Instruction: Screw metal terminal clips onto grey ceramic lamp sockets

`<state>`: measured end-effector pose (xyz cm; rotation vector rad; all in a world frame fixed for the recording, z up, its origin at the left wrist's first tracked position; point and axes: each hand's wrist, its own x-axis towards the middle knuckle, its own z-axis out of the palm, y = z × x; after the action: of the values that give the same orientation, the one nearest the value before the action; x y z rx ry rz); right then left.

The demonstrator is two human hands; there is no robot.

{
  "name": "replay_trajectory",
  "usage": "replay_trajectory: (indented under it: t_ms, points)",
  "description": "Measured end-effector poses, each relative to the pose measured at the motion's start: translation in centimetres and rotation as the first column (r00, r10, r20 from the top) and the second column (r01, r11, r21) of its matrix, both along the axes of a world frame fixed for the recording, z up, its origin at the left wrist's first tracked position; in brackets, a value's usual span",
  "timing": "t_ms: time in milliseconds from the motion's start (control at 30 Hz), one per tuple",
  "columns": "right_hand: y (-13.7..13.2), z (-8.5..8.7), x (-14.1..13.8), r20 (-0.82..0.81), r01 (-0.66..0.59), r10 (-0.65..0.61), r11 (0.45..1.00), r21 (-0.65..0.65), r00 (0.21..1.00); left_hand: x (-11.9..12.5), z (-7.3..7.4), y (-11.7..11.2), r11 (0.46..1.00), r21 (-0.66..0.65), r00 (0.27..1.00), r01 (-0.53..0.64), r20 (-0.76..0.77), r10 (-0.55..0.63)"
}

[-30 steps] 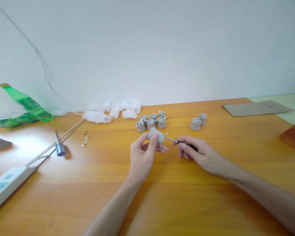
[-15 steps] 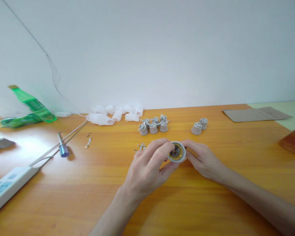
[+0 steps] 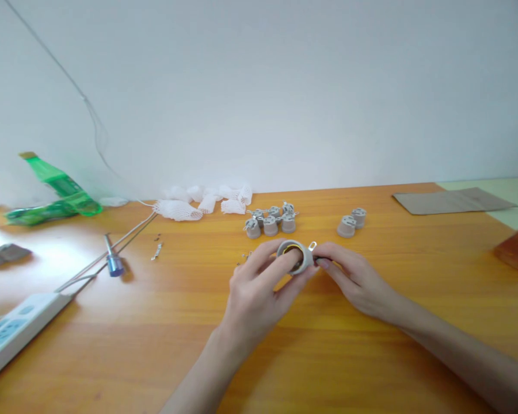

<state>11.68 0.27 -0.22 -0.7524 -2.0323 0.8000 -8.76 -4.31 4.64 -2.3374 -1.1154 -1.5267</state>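
Observation:
My left hand (image 3: 259,290) grips a small grey lamp socket (image 3: 294,256) with a brass ring inside and a metal tab at its right edge; its open mouth faces up and toward me. My right hand (image 3: 354,279) is closed beside the socket, its fingertips at the socket's right side; something dark shows between its fingers, too hidden to name. Both hands hover over the orange wooden table (image 3: 328,356). Small metal bits (image 3: 244,257) lie just left of my left hand.
Behind my hands stand a cluster of grey sockets (image 3: 271,221) and two more sockets (image 3: 351,223). White foam nets (image 3: 201,202), a blue-handled screwdriver (image 3: 112,259), a power strip (image 3: 15,330), a green bottle (image 3: 54,192) and cardboard (image 3: 451,200) lie around.
A second ago my right hand held a screwdriver to the socket's end. The socket has since been turned mouth-up, and now sits slightly higher, tilted, with my right fingertips at its side.

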Motion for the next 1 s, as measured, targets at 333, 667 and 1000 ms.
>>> replay_trajectory:
  t_ms: [333,667,1000]
  points:
    - [0.6,3.1,1.7,0.078,0.22,-0.253,0.929,0.299,0.964,0.0,-1.4,1.5,0.665,-0.607,0.709,0.436,0.686,0.161]
    - [0.7,4.9,2.6,0.115,0.187,-0.222,0.948,0.257,0.968,0.6,-2.4,1.6,0.564,-0.485,0.44,0.668,0.869,0.226]
    - [1.0,5.2,2.8,0.108,0.132,-0.17,0.946,0.295,0.979,1.2,-2.4,1.8,0.545,-0.418,0.312,0.727,0.908,0.28]
